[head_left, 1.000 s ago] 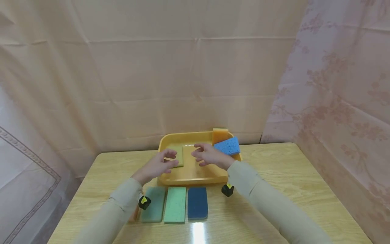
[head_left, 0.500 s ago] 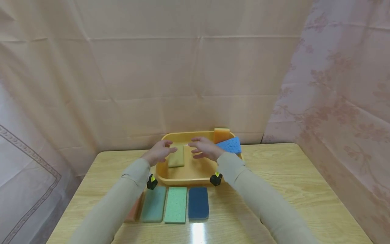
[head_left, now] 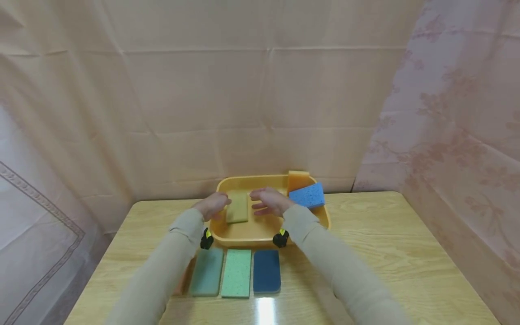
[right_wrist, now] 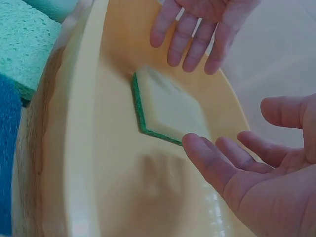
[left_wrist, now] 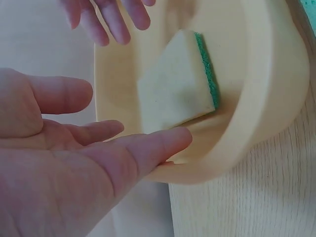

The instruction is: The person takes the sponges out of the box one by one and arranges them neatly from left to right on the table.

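A pale yellow sponge with a green scouring layer underneath lies flat in the left part of a yellow plastic basin. Over the basin's left side hovers my left hand, fingers relaxed and holding nothing. My right hand is above the middle of the basin, to the right of the sponge, its fingers spread and also holding nothing. The two palms face each other with the sponge between and below them. In the right wrist view, a shadow of a hand falls on the basin floor beside the sponge.
An orange sponge and a blue sponge lean at the basin's right end. In front lie a grey-green sponge, a mint green one, a dark blue one and a reddish one, partly behind the left sleeve.
Both hands have moved further forward over the basin, the right one also slightly left. Nothing has been picked up, and the sponges lie where they were.
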The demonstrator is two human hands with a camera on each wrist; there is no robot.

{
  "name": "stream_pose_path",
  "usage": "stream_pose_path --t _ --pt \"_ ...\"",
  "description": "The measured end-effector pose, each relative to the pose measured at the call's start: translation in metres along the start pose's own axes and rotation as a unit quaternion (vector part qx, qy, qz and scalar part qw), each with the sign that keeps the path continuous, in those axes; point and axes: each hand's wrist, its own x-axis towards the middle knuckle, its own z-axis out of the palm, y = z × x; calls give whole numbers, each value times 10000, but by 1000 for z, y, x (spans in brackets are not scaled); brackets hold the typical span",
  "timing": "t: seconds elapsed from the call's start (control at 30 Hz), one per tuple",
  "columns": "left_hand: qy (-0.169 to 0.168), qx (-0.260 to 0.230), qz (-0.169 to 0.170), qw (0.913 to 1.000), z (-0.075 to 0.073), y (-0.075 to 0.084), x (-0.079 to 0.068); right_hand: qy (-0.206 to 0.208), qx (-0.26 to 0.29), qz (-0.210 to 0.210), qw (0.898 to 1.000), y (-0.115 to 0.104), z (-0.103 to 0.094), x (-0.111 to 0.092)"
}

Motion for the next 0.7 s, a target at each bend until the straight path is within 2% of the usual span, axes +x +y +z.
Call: stream_pose_path --t 0.23,0.47,0.7 --pt "160 -310 -260 9991 4 0 4 168 289 67 9994 9 9 14" --pt "182 -543 -268 9980 5 -5 13 172 194 111 9996 16 13 21" --pt "158 -636 -309 9974 8 -4 12 278 215 213 9992 22 13 24"
